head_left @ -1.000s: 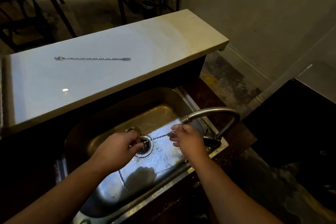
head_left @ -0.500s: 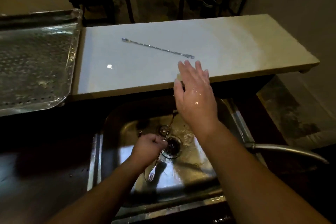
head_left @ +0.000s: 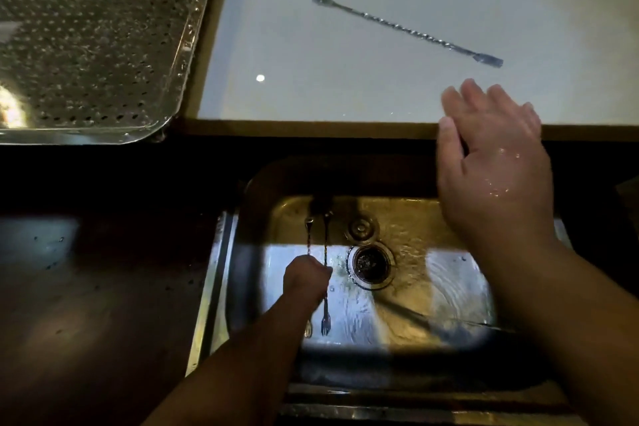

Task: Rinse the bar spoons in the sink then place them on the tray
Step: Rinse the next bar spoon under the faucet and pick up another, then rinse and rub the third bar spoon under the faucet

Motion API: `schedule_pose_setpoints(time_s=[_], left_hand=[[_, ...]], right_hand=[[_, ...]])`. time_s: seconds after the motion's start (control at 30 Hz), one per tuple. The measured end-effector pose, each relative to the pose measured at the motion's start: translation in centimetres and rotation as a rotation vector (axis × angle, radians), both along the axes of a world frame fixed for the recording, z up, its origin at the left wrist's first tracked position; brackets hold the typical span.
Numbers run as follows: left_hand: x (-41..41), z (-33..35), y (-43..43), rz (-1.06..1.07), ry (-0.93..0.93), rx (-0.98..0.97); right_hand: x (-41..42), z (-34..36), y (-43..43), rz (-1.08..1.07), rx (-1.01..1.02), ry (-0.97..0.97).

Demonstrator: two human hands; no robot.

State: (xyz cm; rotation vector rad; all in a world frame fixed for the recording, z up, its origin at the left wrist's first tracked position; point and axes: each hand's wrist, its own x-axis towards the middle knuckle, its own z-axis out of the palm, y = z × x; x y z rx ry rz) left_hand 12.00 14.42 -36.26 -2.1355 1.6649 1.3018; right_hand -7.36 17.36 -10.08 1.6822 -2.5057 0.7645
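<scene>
The left hand [head_left: 306, 275] is low inside the rectangular stainless-steel sink [head_left: 221, 287], curled into a fist around a thin twisted-stem metal bar spoon [head_left: 325, 242]. The spoon stands roughly along the line from front to back of the basin: its stem rises out of the fist toward the sink's far wall, and its small forked end pokes out below the fist, over the wet floor of the basin. A second, similar shape runs just beside it on the left; whether that is another spoon in the same grip or a reflection in the wet steel cannot be told. The round dark drain [head_left: 370, 264] lies just to the right of the fist, with a smaller round fitting [head_left: 360, 227] behind it, and rippled water covers the basin floor on the right side. The right hand [head_left: 492, 162] is empty, fingers extended and loosely spread, palm down, its back glistening with water drops; it hovers above the sink's far right corner with the fingertips over the near edge of the long white countertop slab [head_left: 345, 86]. On that slab, well apart from the hand, lies another long twisted-stem bar spoon [head_left: 406, 30], set diagonally. The perforated shiny metal tray [head_left: 179, 55] sits at the left of the slab, on the dark counter [head_left: 86, 287].
</scene>
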Motion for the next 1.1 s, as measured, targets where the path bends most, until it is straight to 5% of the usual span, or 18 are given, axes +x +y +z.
schedule_pose_setpoints(time_s=[0.17,0.3,0.63,0.73,0.93,1.1], left_hand=[[0.3,-1.1,0.4,-0.031,-0.111,-0.022],[-0.3,4.3,0.2,-0.054,-0.048,-0.135],[-6.4,31.6,-4.7,-0.258,0.291,-1.191],[-10.0,36.4,-9.7,-0.405,0.122,-1.188],[-14.8,37.1,-16.5,-1.181,-0.638,-0.945],[-15.2,36.0,-17.4,-1.398,-0.649,-1.051]], right_hand=[[-0.3,-0.3,0.0,0.013,-0.008,0.018],[0.0,0.3,0.1,0.006,-0.004,-0.027],[0.1,3.0,0.2,0.010,0.122,-0.099],[-0.2,3.3,0.3,0.027,0.150,-0.115],[-1.1,3.9,-0.2,0.056,0.196,-0.150],[-1.5,4.1,0.1,0.101,0.256,-0.103]])
